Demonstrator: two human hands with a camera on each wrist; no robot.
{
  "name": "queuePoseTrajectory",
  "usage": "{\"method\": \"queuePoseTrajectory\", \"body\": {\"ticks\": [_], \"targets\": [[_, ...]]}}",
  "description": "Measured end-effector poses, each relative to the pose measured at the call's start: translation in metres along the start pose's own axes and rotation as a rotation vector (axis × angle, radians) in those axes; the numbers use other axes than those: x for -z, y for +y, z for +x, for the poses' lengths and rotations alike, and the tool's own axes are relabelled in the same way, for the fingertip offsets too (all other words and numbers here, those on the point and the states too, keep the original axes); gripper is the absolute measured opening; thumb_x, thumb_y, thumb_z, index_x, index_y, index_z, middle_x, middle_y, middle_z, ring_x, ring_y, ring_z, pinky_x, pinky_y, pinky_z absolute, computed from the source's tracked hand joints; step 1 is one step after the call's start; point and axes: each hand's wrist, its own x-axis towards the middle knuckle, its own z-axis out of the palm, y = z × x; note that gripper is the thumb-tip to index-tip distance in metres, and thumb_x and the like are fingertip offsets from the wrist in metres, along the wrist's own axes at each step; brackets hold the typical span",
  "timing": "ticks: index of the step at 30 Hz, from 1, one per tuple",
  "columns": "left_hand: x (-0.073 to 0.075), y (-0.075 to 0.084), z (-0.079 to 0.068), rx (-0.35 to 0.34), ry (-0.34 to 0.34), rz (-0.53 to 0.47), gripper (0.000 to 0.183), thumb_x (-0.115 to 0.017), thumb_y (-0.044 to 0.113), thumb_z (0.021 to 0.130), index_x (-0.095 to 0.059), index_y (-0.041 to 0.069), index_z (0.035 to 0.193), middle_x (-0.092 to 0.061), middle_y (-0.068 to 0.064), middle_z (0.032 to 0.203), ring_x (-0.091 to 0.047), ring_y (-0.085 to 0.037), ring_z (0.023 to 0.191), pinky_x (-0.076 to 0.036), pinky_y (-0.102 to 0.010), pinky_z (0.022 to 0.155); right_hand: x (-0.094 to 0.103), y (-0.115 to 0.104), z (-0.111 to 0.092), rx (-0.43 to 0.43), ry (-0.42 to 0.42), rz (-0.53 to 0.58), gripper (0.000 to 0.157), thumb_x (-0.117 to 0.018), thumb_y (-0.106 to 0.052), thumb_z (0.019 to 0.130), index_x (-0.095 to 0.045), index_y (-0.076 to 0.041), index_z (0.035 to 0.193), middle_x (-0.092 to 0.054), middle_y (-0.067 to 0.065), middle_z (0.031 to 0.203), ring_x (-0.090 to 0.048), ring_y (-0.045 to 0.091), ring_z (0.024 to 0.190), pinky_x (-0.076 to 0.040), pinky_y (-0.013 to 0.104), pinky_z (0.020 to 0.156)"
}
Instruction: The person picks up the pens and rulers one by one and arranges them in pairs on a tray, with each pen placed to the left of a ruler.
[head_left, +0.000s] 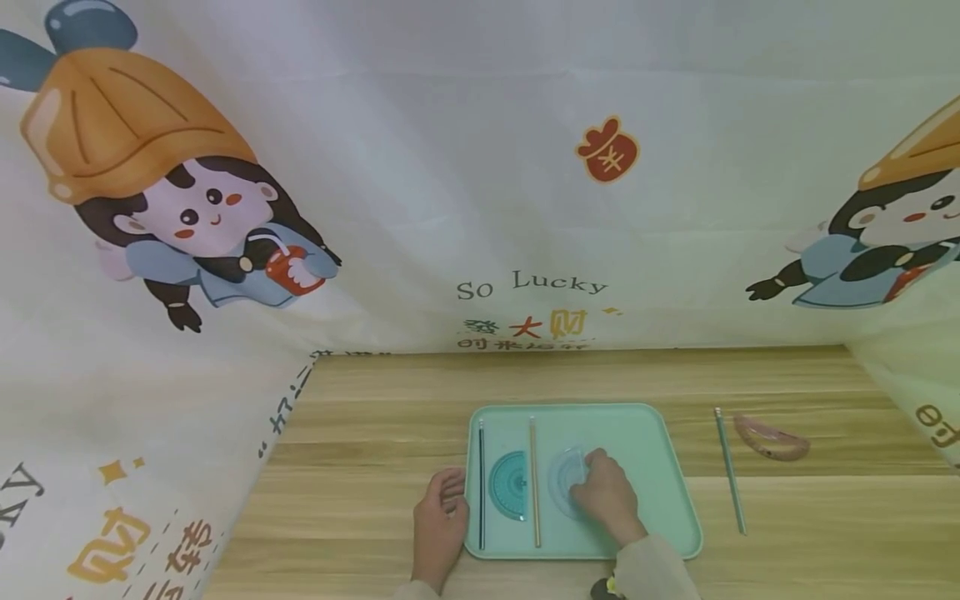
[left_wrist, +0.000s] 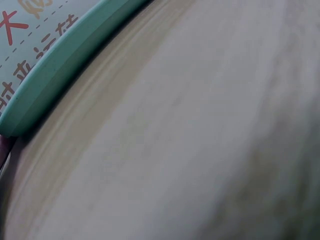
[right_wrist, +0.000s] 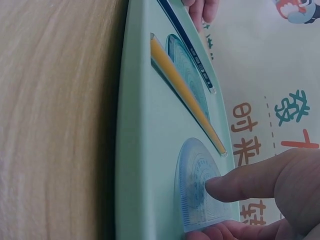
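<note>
On the mint-green tray [head_left: 663,500], my right hand [head_left: 609,492] pinches a clear pale-blue protractor [head_left: 561,486]. The right wrist view shows the thumb [right_wrist: 245,182] on its face and the fingers at its straight edge. My left hand [head_left: 438,521] rests against the tray's left rim with loosely bent fingers; the left wrist view shows mostly tabletop. Left to right on the tray lie a dark blue pencil [head_left: 482,483], a teal protractor [head_left: 510,486] and a yellow pencil [head_left: 535,483], before the pale-blue protractor.
Right of the tray, a green pencil [head_left: 730,471] and a pinkish protractor [head_left: 772,438] lie on the wooden table [head_left: 360,467]. A dark item with a yellow detail [head_left: 606,588] sits by the right sleeve. Printed cloth [head_left: 420,208] encloses the back and sides.
</note>
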Motion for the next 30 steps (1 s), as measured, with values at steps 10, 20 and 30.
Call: {"method": "queuePoseTrajectory", "body": {"ticks": [10, 20, 30], "targets": [[-0.0006, 0.0003, 0.0009, 0.012, -0.007, 0.001, 0.034, -0.054, -0.003, 0.085, -0.057, 0.006, 0.117, -0.066, -0.011, 0.114, -0.064, -0.024, 0.105, -0.058, -0.030, 0.089, 0.0007, -0.0013, -0.0005, -0.014, -0.004, -0.011, 0.044, -0.064, -0.006, 0.074, -0.053, 0.013, 0.113, -0.062, 0.027, 0.102, -0.061, 0.032, 0.084, -0.057, 0.045, 0.066], [-0.0020, -0.0013, 0.0013, 0.045, 0.001, -0.005, 0.033, -0.053, 0.000, 0.086, -0.058, 0.009, 0.117, -0.066, -0.009, 0.114, -0.063, -0.023, 0.107, -0.058, -0.031, 0.090, -0.0006, -0.0012, 0.0018, -0.038, -0.029, -0.020, 0.047, -0.065, -0.006, 0.074, -0.051, 0.012, 0.115, -0.061, 0.024, 0.100, -0.060, 0.030, 0.083, -0.057, 0.044, 0.067], [-0.0027, -0.0012, 0.0032, 0.044, -0.006, 0.009, 0.033, -0.052, 0.000, 0.086, -0.058, 0.008, 0.118, -0.066, -0.010, 0.115, -0.064, -0.024, 0.107, -0.058, -0.033, 0.091, 0.0061, 0.0006, 0.0017, -0.015, -0.005, -0.001, 0.046, -0.065, -0.006, 0.073, -0.052, 0.011, 0.114, -0.062, 0.020, 0.093, -0.059, 0.028, 0.080, -0.055, 0.039, 0.062]]}}
